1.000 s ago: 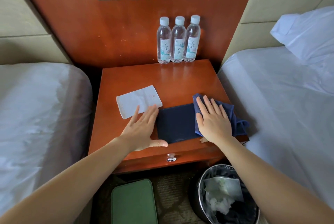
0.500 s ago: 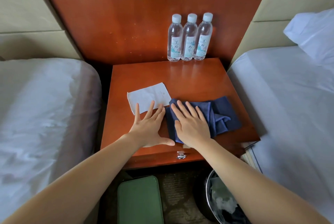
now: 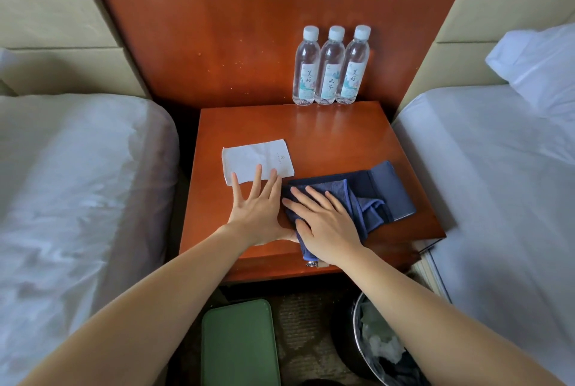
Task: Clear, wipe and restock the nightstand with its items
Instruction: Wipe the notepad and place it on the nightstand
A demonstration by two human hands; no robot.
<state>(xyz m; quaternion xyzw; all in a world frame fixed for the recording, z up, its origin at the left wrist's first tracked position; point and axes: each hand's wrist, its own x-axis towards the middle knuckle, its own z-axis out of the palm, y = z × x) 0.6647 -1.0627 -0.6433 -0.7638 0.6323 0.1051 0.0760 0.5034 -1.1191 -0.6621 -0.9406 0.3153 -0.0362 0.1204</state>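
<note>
**Flat right hand pressing a blue cloth on the nightstand, left hand flat beside it**

The blue cloth (image 3: 367, 198) lies crumpled on the front half of the nightstand (image 3: 311, 127), right of the frame's centre. Its long axis runs left to right, rising slightly to the right. Its left part is hidden under the right hand (image 3: 326, 227), one corner hangs over the front edge, and its flat right end may be a separate dark pad; I cannot tell. The right hand lies palm down on it, fingers straight and spread, pointing upper left, gripping nothing. The left hand (image 3: 258, 214) lies flat on the wood just left of the cloth, fingers splayed, tips on the lower edge of a white paper (image 3: 258, 158), thumb tucked under the right hand. Three water bottles (image 3: 331, 66) stand touching at the back. A bin (image 3: 367, 339) is cut off at the lower right.
</note>
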